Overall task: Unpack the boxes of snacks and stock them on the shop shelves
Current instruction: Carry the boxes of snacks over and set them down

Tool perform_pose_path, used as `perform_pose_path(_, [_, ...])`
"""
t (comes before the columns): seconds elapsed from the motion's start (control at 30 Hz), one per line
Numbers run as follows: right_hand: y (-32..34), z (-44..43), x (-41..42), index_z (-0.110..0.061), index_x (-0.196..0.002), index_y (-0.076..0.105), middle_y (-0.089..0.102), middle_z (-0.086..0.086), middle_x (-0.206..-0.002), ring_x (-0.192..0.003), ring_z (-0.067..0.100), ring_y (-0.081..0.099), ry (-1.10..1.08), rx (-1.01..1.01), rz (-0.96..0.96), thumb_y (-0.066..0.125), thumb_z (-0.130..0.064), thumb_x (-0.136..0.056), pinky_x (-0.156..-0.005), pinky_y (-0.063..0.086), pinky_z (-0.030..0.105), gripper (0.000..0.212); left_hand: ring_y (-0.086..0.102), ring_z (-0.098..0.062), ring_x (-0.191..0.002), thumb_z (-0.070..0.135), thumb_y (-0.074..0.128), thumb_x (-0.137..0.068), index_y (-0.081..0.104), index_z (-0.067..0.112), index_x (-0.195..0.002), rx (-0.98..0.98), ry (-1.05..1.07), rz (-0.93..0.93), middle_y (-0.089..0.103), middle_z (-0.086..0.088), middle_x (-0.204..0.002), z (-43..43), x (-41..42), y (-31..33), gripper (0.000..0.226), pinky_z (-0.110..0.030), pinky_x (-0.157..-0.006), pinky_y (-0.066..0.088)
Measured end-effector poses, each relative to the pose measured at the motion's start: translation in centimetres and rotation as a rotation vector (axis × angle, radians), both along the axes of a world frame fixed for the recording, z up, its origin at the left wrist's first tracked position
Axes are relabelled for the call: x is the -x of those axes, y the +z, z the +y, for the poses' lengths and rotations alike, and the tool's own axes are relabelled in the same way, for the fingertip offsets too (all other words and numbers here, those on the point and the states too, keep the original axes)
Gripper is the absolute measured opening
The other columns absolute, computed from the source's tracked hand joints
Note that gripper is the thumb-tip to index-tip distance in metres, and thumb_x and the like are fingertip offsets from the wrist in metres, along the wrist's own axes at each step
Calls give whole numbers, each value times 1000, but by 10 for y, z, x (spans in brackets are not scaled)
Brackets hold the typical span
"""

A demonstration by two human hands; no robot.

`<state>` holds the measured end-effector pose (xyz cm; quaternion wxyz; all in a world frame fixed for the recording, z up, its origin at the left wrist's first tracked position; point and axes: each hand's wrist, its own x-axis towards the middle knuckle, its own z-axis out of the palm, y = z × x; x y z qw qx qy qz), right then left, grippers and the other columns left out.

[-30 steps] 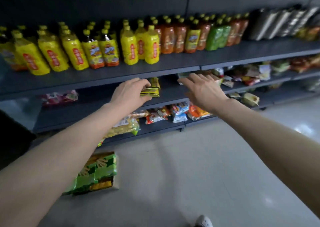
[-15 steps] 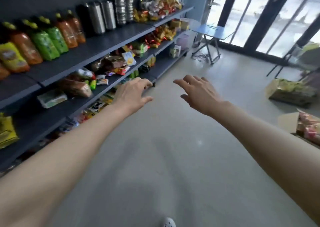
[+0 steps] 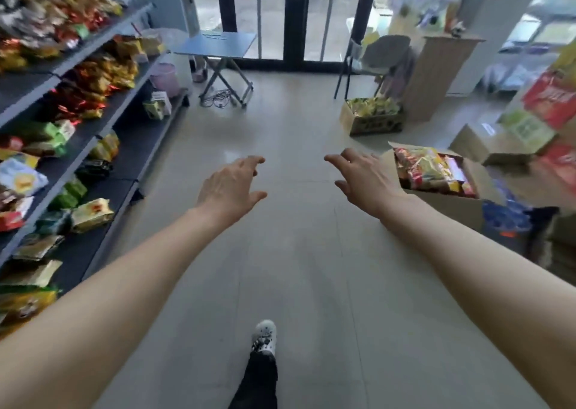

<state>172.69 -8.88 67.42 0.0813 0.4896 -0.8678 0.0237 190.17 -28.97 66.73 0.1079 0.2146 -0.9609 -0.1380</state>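
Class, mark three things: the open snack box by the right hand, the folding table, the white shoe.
Snack box (image 3: 455, 212): head view, front cardboard wall.
Folding table (image 3: 218, 45): head view, bare tabletop.
Shoe (image 3: 265, 335): head view, toe upper.

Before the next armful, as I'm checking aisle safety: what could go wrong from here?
The open snack box juts toward the walking path; the foot could catch its flap. A loose cable lies under the folding table: a trip hazard. The yellow packet on the low shelf lies near the edge and might slide off.
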Motion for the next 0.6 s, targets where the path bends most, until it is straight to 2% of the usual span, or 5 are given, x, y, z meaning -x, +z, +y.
perform_pose_path(0.27, [5,-21,173,-21,-144,46,55,9,-126,-118,32,53,-285,-7,7,66,-25,-92,-97,42,45,56,57,-24,-115,35,68,-88,35,28,-145,-15,-253,-29,59,4,-126,-59,232,8,66,-39,-91,45])
perform_pose_path(0.4, [-2,-15,249,-21,-143,48,56,9,-127,-121,33,51,-455,29,-39,65,-23,-91,-99,39,47,55,56,-24,-116,35,68,-88,34,28,-145,-30,-387,-59,59,3,-126,-60,345,0,67,-41,-91,49])
perform_pose_path(0.5, [-10,-7,313,-20,-142,50,57,10,-131,-120,34,53,-538,17,-20,64,-21,-91,-95,39,46,53,56,-25,-116,37,66,-89,33,28,-146,-6,-482,-88,57,1,-128,-55,430,-9,66,-41,-91,50])
perform_pose_path(0.6, [-21,3,385,-20,-140,51,58,11,-128,-118,33,54,-595,8,-16,61,-19,-93,-97,40,46,48,56,-26,-116,36,65,-90,35,24,-146,14,-553,-90,57,0,-129,-47,515,-18,65,-42,-92,50])
